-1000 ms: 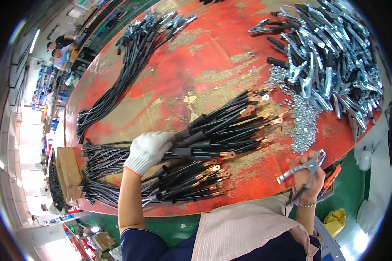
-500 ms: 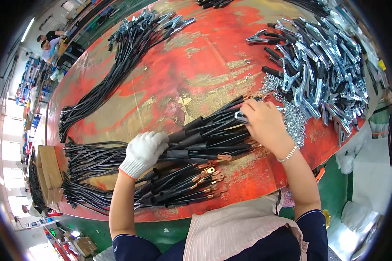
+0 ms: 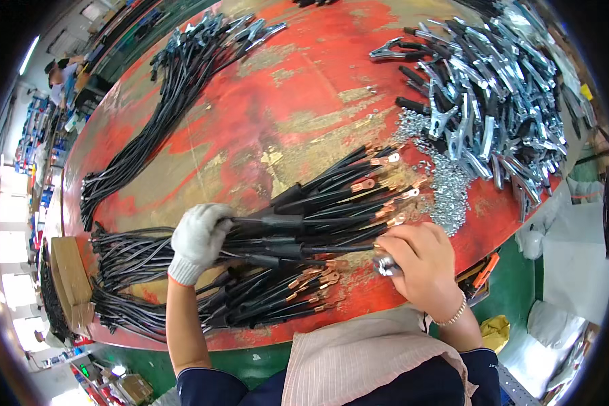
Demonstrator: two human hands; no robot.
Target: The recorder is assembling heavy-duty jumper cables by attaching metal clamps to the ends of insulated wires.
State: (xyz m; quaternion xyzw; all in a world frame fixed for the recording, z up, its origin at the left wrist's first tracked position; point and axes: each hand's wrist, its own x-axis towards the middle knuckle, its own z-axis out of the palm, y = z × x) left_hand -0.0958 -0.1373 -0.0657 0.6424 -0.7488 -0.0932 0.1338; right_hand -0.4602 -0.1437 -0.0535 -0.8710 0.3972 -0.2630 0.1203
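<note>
My left hand [image 3: 200, 238], in a white knit glove with an orange cuff, is closed around a black cable [image 3: 249, 222] lifted slightly from the middle bundle. A black sleeve [image 3: 283, 222] sits on that cable. My bare right hand [image 3: 418, 260] is closed with a shiny metal piece [image 3: 387, 265] showing at its fingers; its kind is unclear. Another cable's tip reaches these fingers, and its end is hidden there. Around both hands lie black cables with copper ring lugs [image 3: 364, 185]. Closer to me rests a second bundle [image 3: 264, 298] with similar lugs.
A heap of metal clamps [image 3: 487, 101] with black grips covers the right side, beside small silver hardware [image 3: 448, 193]. Finished-looking cables with clamps [image 3: 162, 125] stretch across the far left. A cardboard box [image 3: 72, 274] stands at the left table edge. Another person [image 3: 61, 78] is far off.
My right hand has moved toward me from the far lugs, the metal piece still in it. My left hand has shifted left along the cables. The whole view has moved slightly.
</note>
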